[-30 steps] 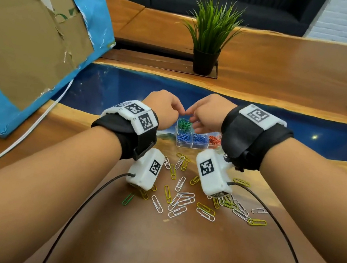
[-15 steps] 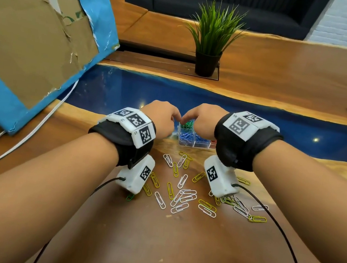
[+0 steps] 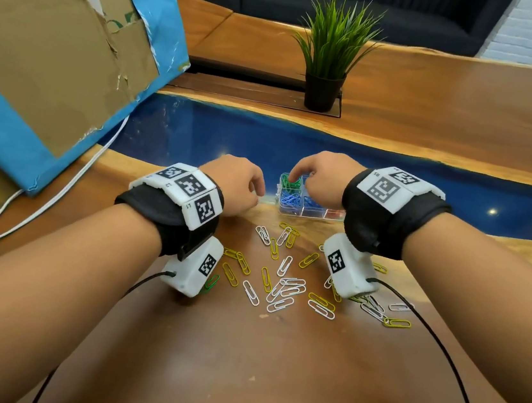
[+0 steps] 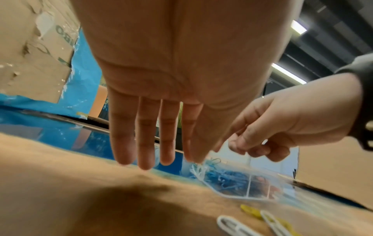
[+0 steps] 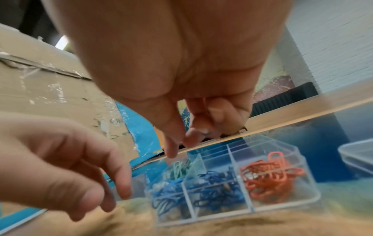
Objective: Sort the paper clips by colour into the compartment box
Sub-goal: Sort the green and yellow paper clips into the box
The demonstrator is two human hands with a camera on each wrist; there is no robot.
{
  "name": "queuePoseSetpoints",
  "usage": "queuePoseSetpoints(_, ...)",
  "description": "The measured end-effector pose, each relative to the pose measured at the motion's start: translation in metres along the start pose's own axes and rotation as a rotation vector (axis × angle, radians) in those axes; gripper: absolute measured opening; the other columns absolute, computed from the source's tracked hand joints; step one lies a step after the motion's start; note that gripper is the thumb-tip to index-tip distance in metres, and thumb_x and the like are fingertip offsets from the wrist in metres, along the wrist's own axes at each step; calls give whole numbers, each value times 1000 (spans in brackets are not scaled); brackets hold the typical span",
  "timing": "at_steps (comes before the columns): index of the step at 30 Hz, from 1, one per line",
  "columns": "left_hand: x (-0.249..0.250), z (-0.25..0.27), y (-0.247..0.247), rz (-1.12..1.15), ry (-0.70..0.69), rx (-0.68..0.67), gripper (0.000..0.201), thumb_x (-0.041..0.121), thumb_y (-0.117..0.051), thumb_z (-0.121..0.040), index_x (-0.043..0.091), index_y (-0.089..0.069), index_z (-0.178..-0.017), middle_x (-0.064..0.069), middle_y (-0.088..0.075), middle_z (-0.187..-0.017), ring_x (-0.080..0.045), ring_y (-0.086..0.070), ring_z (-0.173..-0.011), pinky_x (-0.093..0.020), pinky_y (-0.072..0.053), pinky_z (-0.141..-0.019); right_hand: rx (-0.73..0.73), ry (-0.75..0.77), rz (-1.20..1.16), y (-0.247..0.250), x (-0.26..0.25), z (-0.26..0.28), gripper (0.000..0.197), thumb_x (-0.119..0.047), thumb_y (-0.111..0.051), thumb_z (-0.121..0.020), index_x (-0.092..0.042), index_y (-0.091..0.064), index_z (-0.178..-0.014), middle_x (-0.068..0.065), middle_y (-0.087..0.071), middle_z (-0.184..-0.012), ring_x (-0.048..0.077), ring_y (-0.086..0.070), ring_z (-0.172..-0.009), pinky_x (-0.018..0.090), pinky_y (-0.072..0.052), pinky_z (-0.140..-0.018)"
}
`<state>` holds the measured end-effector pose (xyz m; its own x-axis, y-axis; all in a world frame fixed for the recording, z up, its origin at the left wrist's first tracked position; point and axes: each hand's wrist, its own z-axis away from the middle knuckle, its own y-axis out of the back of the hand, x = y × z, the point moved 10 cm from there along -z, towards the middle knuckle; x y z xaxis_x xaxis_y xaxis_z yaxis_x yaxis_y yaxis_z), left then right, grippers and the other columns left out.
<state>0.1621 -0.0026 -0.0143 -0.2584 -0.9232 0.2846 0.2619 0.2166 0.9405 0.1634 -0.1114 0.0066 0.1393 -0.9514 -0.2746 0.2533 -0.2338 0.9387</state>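
The clear compartment box (image 3: 310, 215) stands at the edge of the table's blue strip. It holds green clips (image 3: 290, 184) at the back left, blue clips (image 3: 291, 199) in front and orange clips (image 5: 268, 175) at the right. My right hand (image 3: 297, 180) hovers over the green compartment, thumb and forefinger pointing down and slightly apart with nothing between them in the right wrist view. Left of the box my left hand (image 3: 256, 197) hangs with straight fingers (image 4: 145, 151), holding nothing. Yellow clips (image 3: 268, 278), white clips (image 3: 280, 303) and one green clip (image 3: 211, 282) lie loose nearer me.
A potted plant (image 3: 323, 91) stands behind the box. A torn cardboard carton with blue wrap (image 3: 59, 42) fills the left, with a white cable (image 3: 39, 207) beside it. A clear lid (image 5: 359, 154) lies right of the box. Black cables trail from both wrist cameras.
My hands were pinched together above the box. They have come apart: the right moved over the green compartment, and the left drew back to the left with its fingers straightened.
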Motion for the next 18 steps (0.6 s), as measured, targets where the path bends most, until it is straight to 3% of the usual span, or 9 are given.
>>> queuePoseSetpoints(2,1,6,-4,-56,-12,-36,16,20,-57,-86,26,-67,-98,6,-60,-94,-17,-60,-99,-25,-44,-80,26,18,-25,-1,0,6,31,-10,-49,-88,-24,-71,-104,-12,-62,-86,17,-56,-90,20,-41,-62)
queuePoseSetpoints(4,7,12,-7,-88,-43,-50,11,21,-59,-85,28,-66,-89,9,-59,-86,-17,-62,-95,-27,-49,-81,17,40,-1,-8,-3,13,20,-15,-56,-85,-23,-73,-93,-12,-57,-72,16,-57,-83,20,-39,-57)
queuePoseSetpoints(8,28,19,-17,-168,-105,-93,5,34,-59,-85,31,-62,-87,10,-63,-90,-18,-61,-95,-30,-50,-80,-29,45,99,-26,-5,23,17,-20,-60,-85,-25,-74,-92,-2,-66,-85,18,-61,-86,21,-44,-63)
queuePoseSetpoints(11,39,20,-24,-224,-113,-120,10,41,-56,-86,33,-59,-89,5,-66,-103,-22,-60,-97,-30,-46,-77,-57,47,167,-37,-5,23,20,-19,-58,-85,-22,-74,-98,5,-70,-101,24,-66,-93,29,-53,-76)
queuePoseSetpoints(15,48,24,-32,-292,-134,-153,25,47,-61,-81,32,-63,-101,3,-59,-94,-18,-54,-86,-26,-39,-71,-50,31,209,-39,-2,23,19,-19,-58,-84,-12,-71,-96,10,-69,-98,27,-66,-91,31,-54,-75)
queuePoseSetpoints(18,52,27,-36,-339,-147,-171,31,52,-63,-78,33,-62,-103,4,-52,-92,-17,-48,-82,-26,-38,-71,-66,19,186,-39,0,24,19,-20,-60,-84,-13,-71,-98,8,-69,-99,26,-66,-92,33,-56,-79)
